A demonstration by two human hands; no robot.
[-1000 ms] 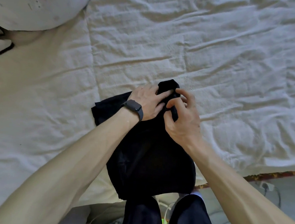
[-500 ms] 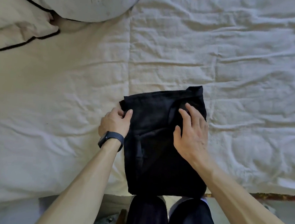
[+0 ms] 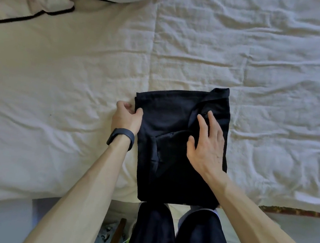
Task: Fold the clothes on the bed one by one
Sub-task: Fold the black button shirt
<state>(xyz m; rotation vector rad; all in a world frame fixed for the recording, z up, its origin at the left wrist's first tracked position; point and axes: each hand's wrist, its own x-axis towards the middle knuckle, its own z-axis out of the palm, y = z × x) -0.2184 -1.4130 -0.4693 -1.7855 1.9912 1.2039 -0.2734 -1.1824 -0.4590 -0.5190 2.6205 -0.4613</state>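
Nearly done with this one, I judge: the black garment (image 3: 167, 112) lies as a compact rectangle at the near edge of the bed (image 3: 82, 72), with a rumpled flap across its middle left to flatten. My left hand (image 3: 125, 117) pinches its left edge; my right hand (image 3: 206, 150) rests flat on it, fingers spread. No other clothes show, so I cannot tell what remains. The bed's cover is cream and wrinkled, with a dark-piped pillow (image 3: 24, 1) far left.

Matt black cloth garment (image 3: 174, 122), wrinkled sheet (image 3: 257, 62)
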